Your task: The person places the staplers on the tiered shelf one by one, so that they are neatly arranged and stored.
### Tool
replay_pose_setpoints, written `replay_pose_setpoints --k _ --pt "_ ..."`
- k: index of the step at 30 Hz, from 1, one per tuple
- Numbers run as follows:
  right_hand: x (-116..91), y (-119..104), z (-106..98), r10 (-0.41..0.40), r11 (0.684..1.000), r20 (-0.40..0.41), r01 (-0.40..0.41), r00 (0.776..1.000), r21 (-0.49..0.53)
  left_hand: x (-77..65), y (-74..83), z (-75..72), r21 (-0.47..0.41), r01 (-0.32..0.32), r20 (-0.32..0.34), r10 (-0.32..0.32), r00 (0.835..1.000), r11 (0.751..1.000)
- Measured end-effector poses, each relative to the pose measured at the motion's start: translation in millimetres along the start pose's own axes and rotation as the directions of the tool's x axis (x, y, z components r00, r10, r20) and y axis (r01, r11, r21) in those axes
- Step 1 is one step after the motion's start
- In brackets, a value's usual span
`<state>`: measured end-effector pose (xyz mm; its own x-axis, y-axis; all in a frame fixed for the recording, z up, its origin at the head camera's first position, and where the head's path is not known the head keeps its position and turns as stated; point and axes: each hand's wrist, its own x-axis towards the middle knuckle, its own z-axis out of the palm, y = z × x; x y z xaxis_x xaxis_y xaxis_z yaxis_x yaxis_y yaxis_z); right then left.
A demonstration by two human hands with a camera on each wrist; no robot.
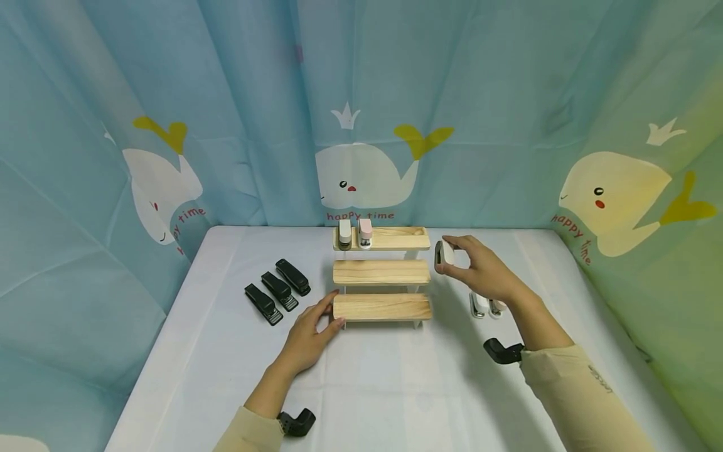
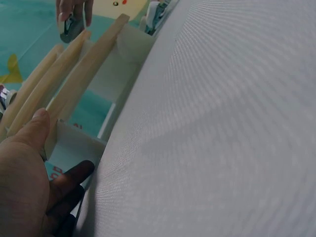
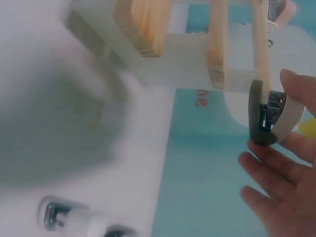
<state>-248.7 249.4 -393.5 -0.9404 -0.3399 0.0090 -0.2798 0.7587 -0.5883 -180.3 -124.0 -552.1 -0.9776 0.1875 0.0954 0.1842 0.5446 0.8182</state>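
Holding a rounded stapler point(image 1: 446, 253) is the right grip point(image 1: 480, 269), a wooden rack point(image 1: 381, 307) the left point(image 1: 307, 336).

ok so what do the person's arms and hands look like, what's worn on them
The left hand and right hand wear no gloves. The left sleeve and right sleeve are beige, the right with small dark lettering. Black, bent wrist cameras sit by the cuffs.

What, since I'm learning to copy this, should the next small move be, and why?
Probably move the right hand left and set the held stapler on the top shelf: its right half is bare, two staplers stand on its left half, and the left hand touches the bottom shelf at its left end, perhaps steadying it.
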Motion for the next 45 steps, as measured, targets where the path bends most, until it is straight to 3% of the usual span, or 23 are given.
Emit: replay_pose_setpoints --k 22,45 --pt "9.4 -17.6 -9.8 -0.029 1.000 -0.019 0.029 0.999 0.012 -1.0 -0.4 0.4 0.006 0.000 -0.012 0.000 1.000 1.000" --pt "29.3 -40.2 -2.9 -0.056 0.997 -0.009 0.056 0.998 0.050 -2.5 2.5 -0.4 -0.013 -0.007 -0.010 0.007 1.000 1.000"
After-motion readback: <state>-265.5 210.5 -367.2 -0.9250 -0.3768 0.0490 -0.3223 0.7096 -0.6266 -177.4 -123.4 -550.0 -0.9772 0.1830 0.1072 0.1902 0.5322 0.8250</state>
